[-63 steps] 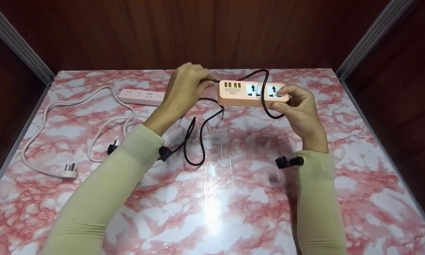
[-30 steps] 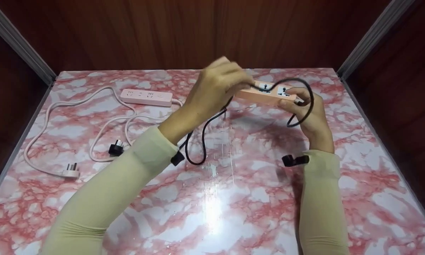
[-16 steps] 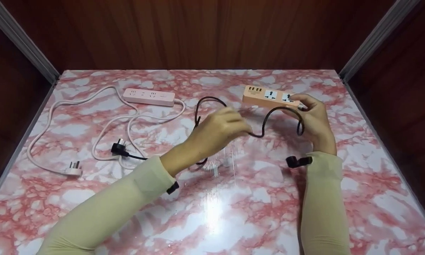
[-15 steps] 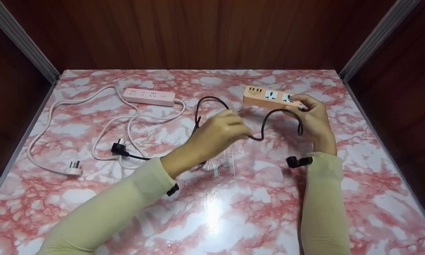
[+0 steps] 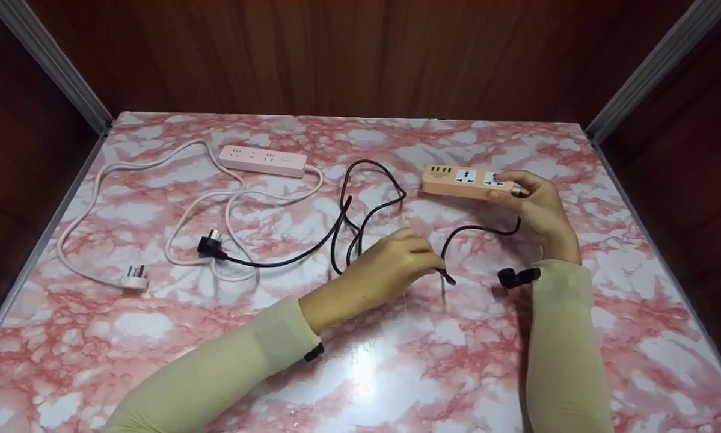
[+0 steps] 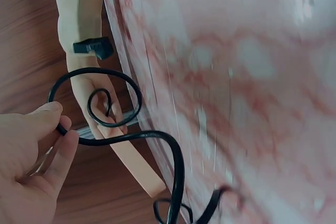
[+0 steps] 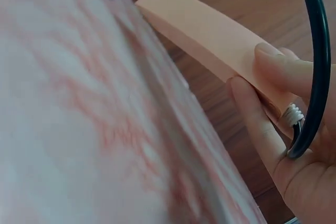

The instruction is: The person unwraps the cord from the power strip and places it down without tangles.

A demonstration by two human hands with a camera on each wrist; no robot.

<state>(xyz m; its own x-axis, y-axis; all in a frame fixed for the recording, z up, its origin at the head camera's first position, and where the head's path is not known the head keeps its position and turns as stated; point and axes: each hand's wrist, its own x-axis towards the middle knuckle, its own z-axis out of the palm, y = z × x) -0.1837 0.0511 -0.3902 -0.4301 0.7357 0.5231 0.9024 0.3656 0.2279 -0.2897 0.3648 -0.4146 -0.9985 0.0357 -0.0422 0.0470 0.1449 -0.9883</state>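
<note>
My right hand [image 5: 540, 207] grips the cord end of a peach power strip [image 5: 450, 189], whose USB ports and two white sockets face up in the head view. A white ribbed sleeve [image 7: 293, 113] joins its cord to that end. Lower and to the left, my left hand [image 5: 396, 258] pinches the strip's black cord [image 6: 176, 163] between thumb and fingers. From there the cord curves up to the right hand; the remainder lies in loose loops on the table and runs left to a black plug [image 5: 211, 245]. The strip looks held above the table.
A pink power strip [image 5: 263, 161] lies at the back left. Its pale cord [image 5: 97, 180] loops across the left side to a white plug [image 5: 134, 281], passing near the black plug. Dark wood panels [image 5: 360, 57] border the marbled table [image 5: 360, 361].
My left hand has left the strip's far end and moved down and toward me along the black cord. The strip, still in my right hand, has shifted right and lower.
</note>
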